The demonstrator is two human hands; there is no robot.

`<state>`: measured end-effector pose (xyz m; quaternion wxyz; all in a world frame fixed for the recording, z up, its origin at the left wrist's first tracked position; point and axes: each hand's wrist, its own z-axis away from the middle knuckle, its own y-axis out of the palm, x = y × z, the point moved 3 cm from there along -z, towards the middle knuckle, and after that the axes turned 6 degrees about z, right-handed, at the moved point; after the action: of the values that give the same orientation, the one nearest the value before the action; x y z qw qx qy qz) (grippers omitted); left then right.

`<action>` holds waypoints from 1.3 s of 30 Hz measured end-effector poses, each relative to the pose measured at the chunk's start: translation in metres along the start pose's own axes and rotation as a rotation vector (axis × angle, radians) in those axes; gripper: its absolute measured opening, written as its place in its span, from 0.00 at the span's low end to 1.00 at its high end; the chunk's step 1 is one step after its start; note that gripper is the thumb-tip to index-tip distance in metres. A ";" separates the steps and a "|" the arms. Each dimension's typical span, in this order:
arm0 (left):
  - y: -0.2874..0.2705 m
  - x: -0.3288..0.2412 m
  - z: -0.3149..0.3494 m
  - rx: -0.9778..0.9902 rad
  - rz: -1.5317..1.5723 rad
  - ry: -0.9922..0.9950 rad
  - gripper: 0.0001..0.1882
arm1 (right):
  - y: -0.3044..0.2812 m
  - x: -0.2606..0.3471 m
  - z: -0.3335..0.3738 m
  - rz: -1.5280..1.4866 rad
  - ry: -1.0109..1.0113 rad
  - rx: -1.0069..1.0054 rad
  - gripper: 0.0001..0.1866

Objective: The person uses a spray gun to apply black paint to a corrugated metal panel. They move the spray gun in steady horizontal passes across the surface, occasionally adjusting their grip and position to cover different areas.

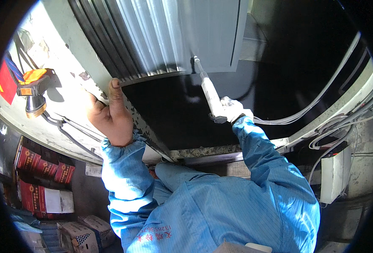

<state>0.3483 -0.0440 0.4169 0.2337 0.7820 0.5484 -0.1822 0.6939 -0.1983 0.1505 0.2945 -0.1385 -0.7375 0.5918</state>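
My right hand [232, 109], in a white glove, grips a long white spray gun [211, 93]. Its thin nozzle points up and away, and a pale haze shows in front of the tip. Beyond it hangs a grey metal panel [214, 33], flat on the right, with a ribbed part [142, 36] at its left. My bare left hand [114, 117] is at the left post [85, 69] of the booth opening, thumb stretched up and fingers apart, holding nothing. Bright light washes out part of its fingers; whether it touches the post I cannot tell.
White hoses [306, 110] run from the gun to the right wall. A booth sill [211, 150] crosses before my body. On the left wall hangs an orange-and-black lamp [34, 95]. Red boxes [32, 196] and cardboard boxes [79, 236] stand lower left; a white box [333, 179] is at right.
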 end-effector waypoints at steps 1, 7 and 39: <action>-0.001 0.001 0.000 -0.009 -0.024 -0.003 0.15 | -0.002 -0.001 0.000 0.017 0.007 -0.004 0.18; 0.002 0.000 0.003 -0.024 -0.068 0.009 0.18 | -0.027 0.006 0.011 -0.010 0.015 -0.120 0.20; 0.004 -0.003 -0.004 -0.008 -0.101 0.114 0.20 | -0.186 0.053 -0.021 0.021 0.052 -0.221 0.22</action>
<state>0.3509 -0.0450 0.4218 0.1957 0.7614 0.6003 -0.1470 0.6913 -0.2007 0.3448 0.2900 -0.1931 -0.7890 0.5061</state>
